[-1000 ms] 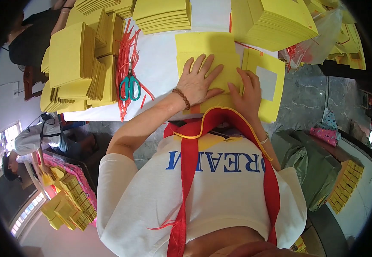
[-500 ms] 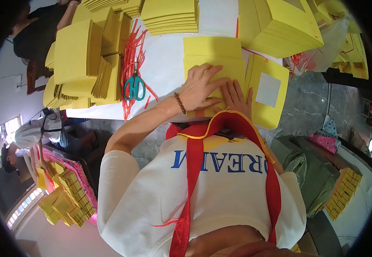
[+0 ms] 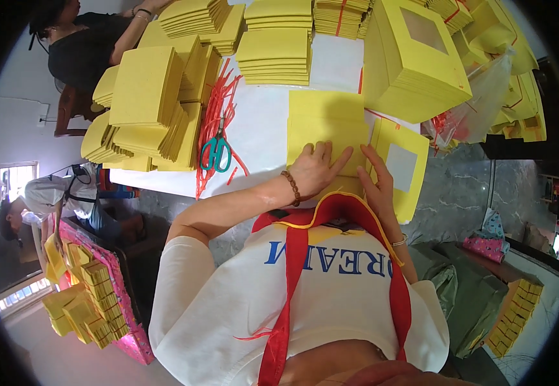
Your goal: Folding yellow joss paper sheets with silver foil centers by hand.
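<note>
Left grip [image 3: 318,172] splayed on yellow card [image 3: 323,135], right grip [image 3: 377,183] at its edge

No object shows in the left grip; whether the right one pinches the edge, I cannot tell. The yellow card lies on the white bench [image 3: 265,122], upper centre of the frame, apparently being folded or pressed flat; the next move seems to call for aligned edges and even pressure. Just right lies a windowed card [image 3: 405,167]; left of centre, scissors [image 3: 217,142] and red strips [image 3: 220,96]; upper left, yellow stacks [image 3: 141,87].
</note>
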The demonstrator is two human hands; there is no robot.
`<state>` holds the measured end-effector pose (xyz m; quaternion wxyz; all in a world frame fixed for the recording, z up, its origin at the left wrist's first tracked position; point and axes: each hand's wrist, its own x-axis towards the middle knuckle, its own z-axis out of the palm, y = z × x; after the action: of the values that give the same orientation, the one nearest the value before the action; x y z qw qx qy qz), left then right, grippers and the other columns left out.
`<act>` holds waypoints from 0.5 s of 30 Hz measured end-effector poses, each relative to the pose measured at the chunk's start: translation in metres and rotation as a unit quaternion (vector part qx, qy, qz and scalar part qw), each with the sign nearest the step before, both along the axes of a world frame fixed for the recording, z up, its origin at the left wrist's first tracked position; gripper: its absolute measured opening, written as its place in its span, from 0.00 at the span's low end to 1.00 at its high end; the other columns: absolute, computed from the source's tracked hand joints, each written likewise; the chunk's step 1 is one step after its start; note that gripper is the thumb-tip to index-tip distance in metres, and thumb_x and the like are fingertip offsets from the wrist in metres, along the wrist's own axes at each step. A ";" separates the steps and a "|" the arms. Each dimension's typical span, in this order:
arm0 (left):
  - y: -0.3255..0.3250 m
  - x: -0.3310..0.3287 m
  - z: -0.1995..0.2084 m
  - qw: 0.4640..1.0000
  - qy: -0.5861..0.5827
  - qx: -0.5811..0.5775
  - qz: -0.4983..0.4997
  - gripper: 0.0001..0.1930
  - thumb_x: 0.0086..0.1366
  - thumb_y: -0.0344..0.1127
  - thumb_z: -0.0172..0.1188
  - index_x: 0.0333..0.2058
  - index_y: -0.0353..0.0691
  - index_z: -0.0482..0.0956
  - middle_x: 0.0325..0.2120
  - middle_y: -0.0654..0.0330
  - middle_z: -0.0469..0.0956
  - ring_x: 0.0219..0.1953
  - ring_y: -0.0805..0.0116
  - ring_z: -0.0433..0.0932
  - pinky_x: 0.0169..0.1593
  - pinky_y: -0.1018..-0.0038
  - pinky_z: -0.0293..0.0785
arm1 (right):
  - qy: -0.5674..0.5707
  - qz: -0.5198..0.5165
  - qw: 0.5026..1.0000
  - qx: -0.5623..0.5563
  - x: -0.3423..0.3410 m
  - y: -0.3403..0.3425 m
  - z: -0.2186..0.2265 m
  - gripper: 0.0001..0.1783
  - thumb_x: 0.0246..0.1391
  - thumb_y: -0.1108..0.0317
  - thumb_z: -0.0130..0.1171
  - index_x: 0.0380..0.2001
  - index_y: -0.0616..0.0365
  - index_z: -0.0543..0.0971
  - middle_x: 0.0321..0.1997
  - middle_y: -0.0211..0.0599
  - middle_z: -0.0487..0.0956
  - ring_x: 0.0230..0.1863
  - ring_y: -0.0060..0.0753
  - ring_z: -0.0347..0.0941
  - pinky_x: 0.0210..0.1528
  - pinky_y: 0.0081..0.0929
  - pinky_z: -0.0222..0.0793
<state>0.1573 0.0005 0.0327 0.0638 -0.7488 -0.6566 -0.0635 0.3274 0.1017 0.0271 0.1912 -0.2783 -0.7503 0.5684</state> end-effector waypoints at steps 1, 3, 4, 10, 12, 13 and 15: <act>-0.001 0.001 -0.002 1.000 0.009 0.013 0.002 0.31 0.50 0.36 0.54 0.56 0.36 0.64 0.42 0.44 0.71 0.38 0.57 0.70 0.36 0.68 0.67 | -0.009 -0.024 0.994 0.109 -0.002 0.002 0.003 0.24 0.57 0.62 0.49 0.56 0.59 0.67 0.63 0.44 0.62 0.69 0.42 0.47 0.67 0.37 0.40; 0.002 -0.001 -0.011 0.999 -0.004 0.045 -0.005 0.29 0.51 0.36 0.53 0.54 0.35 0.66 0.42 0.44 0.71 0.37 0.58 0.70 0.36 0.68 0.67 | -0.041 -0.021 0.988 0.149 -0.012 0.006 -0.006 0.23 0.57 0.63 0.48 0.55 0.59 0.68 0.64 0.44 0.61 0.69 0.42 0.47 0.67 0.35 0.41; 0.002 -0.002 -0.014 0.997 -0.019 0.077 -0.012 0.27 0.51 0.36 0.53 0.51 0.34 0.67 0.43 0.44 0.71 0.37 0.58 0.70 0.36 0.68 0.68 | -0.074 -0.018 0.979 0.188 -0.015 0.006 -0.011 0.23 0.57 0.64 0.48 0.55 0.59 0.68 0.64 0.45 0.60 0.69 0.42 0.47 0.67 0.33 0.42; 0.007 -0.020 -0.003 0.990 -0.115 0.078 -0.020 0.21 0.50 0.32 0.54 0.45 0.35 0.72 0.38 0.53 0.75 0.34 0.61 0.72 0.36 0.70 0.71 | 0.034 -0.030 0.999 0.008 -0.017 0.012 -0.014 0.26 0.62 0.59 0.42 0.60 0.58 0.61 0.67 0.42 0.56 0.70 0.40 0.44 0.68 0.35 0.39; 0.007 -0.028 0.014 0.982 -0.175 0.076 -0.012 0.20 0.50 0.31 0.54 0.44 0.34 0.72 0.35 0.55 0.75 0.33 0.61 0.72 0.35 0.70 0.70 | 0.083 -0.058 0.994 -0.047 -0.020 0.007 -0.012 0.27 0.63 0.56 0.36 0.61 0.59 0.58 0.67 0.41 0.54 0.70 0.39 0.43 0.68 0.35 0.39; 0.006 -0.033 0.022 0.970 -0.233 0.074 -0.005 0.19 0.50 0.29 0.53 0.44 0.34 0.73 0.32 0.56 0.76 0.32 0.61 0.72 0.34 0.71 0.70 | 0.134 -0.086 0.982 -0.103 -0.021 0.005 -0.010 0.29 0.65 0.53 0.30 0.63 0.59 0.55 0.68 0.41 0.52 0.70 0.38 0.42 0.68 0.35 0.39; 0.006 -0.048 0.031 0.960 -0.258 0.113 0.013 0.19 0.49 0.26 0.53 0.44 0.35 0.74 0.30 0.55 0.76 0.31 0.60 0.73 0.35 0.70 0.71 | 0.155 -0.127 0.974 -0.101 -0.021 0.006 -0.016 0.30 0.65 0.51 0.27 0.63 0.59 0.54 0.69 0.41 0.51 0.70 0.38 0.43 0.68 0.36 0.39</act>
<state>0.1095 0.0070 0.0639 -0.0225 -0.6868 -0.6487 -0.3271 0.3066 0.1081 0.0107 0.3466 -0.2974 -0.6087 0.6488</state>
